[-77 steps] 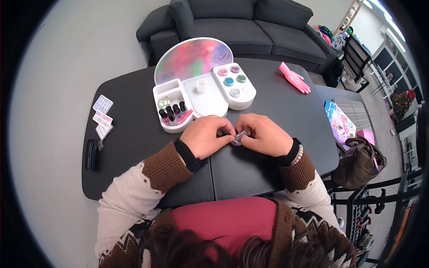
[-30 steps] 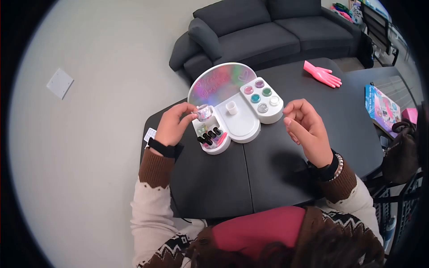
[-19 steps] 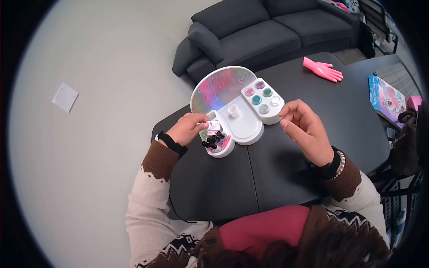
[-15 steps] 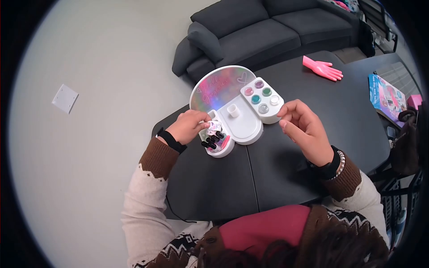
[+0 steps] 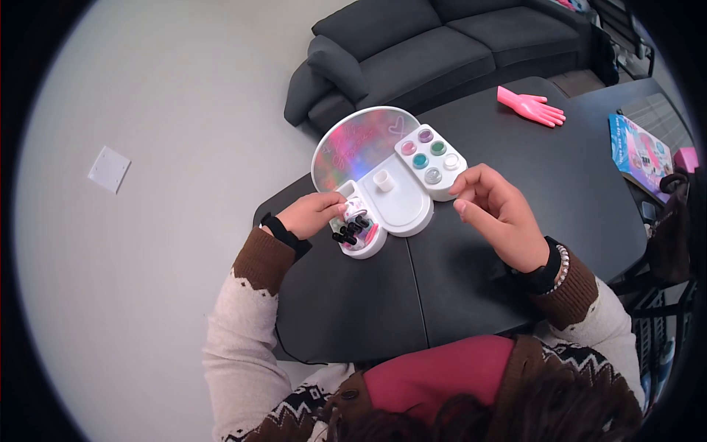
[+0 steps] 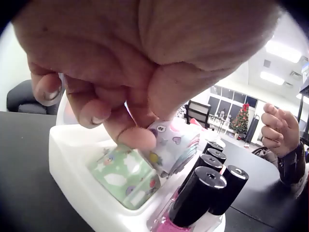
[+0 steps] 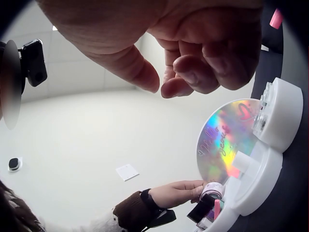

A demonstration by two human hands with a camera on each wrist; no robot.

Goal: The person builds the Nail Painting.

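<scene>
My left hand [image 5: 313,215] is over the left compartment of a white manicure station [image 5: 409,221]. Between thumb and index finger it pinches a small roll of patterned nail foil [image 6: 171,147], whitish with hearts, low inside the compartment. Beside that roll lies a green patterned roll [image 6: 123,176], which the index fingertip overlaps in the left wrist view. Several nail polish bottles [image 6: 198,195] with black caps stand at the near end of the compartment. My right hand [image 5: 504,221] hovers over the table, right of the station, fingers loosely bent and nothing between them.
A white cup [image 5: 383,181] stands on the station's middle platform. Several glitter pots [image 5: 420,160] sit in its right block, and an iridescent round panel [image 5: 361,147] rises behind. Further right are a pink model hand [image 5: 532,107] and a colourful box [image 5: 642,156].
Both hands were together at the small roll in front of the station. My left hand has carried it left and down into the compartment; my right hand has moved away to the right.
</scene>
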